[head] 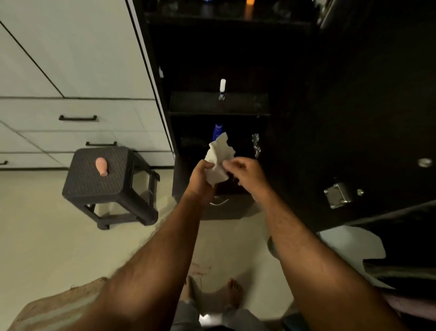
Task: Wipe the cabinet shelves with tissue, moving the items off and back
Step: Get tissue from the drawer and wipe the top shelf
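Observation:
A crumpled white tissue [219,157] is held up in front of the dark open cabinet [236,59]. My left hand [200,177] grips its lower left part. My right hand [245,170] pinches its right edge with thumb and fingers. Behind the tissue, a blue bottle [217,131] stands on a lower shelf. A small bottle with a white cap [222,88] stands on the shelf [247,104] above it. An orange item [249,2] shows on the top shelf, partly cut off.
A dark woven stool [99,174] stands on the floor to the left with a pink bottle [102,166] lying on it. White drawers [70,118] are behind it. The open cabinet door [365,118] with a metal latch [337,195] is on the right. My bare feet are below.

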The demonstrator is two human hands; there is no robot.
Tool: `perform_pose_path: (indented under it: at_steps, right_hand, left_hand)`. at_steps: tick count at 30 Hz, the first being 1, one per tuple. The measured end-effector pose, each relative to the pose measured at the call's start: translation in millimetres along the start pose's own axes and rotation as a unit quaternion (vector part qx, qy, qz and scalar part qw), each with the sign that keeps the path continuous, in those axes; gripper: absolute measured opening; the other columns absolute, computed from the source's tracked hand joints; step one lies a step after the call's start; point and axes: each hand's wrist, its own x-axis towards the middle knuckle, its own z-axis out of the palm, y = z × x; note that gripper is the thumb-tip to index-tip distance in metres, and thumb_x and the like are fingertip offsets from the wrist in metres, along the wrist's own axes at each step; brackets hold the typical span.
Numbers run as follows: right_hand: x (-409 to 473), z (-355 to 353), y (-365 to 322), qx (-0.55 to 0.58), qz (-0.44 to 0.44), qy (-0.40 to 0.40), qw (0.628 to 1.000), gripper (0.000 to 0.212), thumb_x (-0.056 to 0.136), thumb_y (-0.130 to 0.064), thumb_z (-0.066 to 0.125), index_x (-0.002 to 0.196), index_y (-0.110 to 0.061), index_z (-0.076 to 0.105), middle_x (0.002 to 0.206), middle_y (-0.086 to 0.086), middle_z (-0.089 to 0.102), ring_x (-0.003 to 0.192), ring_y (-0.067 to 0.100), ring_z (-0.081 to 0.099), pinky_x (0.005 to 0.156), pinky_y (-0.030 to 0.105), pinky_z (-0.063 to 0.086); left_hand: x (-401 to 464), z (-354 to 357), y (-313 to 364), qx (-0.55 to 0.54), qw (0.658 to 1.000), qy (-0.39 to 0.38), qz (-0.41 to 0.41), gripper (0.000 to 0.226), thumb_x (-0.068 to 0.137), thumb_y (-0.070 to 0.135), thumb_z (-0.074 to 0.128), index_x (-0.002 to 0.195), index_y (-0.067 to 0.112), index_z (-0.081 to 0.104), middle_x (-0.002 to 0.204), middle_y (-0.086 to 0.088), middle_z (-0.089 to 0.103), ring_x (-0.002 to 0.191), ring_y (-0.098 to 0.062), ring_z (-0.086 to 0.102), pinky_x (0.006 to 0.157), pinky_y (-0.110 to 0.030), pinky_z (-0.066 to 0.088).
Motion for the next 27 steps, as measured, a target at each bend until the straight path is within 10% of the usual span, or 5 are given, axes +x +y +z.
perform_pose_path:
  at_steps: [9,22,27]
  right_hand:
    - [-9,-7,-63,0.277,0.263,-0.016,0.924,0.025,0.084,-0.041,0.070,0.087,-0.016,0.067,0.075,-0.001,0.067,0.055,0.006,0.048,0.050,0.020,0.031]
    - [-14,-12,-140,0.266,-0.032,0.129,0.955,0.006,0.095,-0.016,0.058,0.096,-0.014,0.064,0.101,0.011,0.072,0.090,0.023,0.070,0.083,0.038,0.056]
    - [-18,-26,-154,0.223,-0.095,0.165,0.956,0.009,0.088,-0.007,0.063,0.089,-0.016,0.062,0.087,0.007,0.068,0.084,0.022,0.066,0.068,0.032,0.055]
  left_hand:
    - [-13,32,56,-0.013,0.997,-0.059,0.054,0.048,0.081,0.019,0.044,0.124,0.001,0.051,0.102,-0.016,0.060,0.093,-0.027,0.058,0.079,-0.033,0.049]
    - [-31,30,111,0.211,0.960,-0.153,0.104,0.027,0.094,0.013,0.044,0.114,0.023,0.058,0.112,-0.003,0.067,0.096,-0.016,0.063,0.077,-0.028,0.048]
    - [-28,27,129,0.149,0.974,-0.144,0.095,0.043,0.097,0.040,0.047,0.137,0.025,0.042,0.122,-0.004,0.063,0.111,-0.018,0.062,0.086,-0.033,0.046]
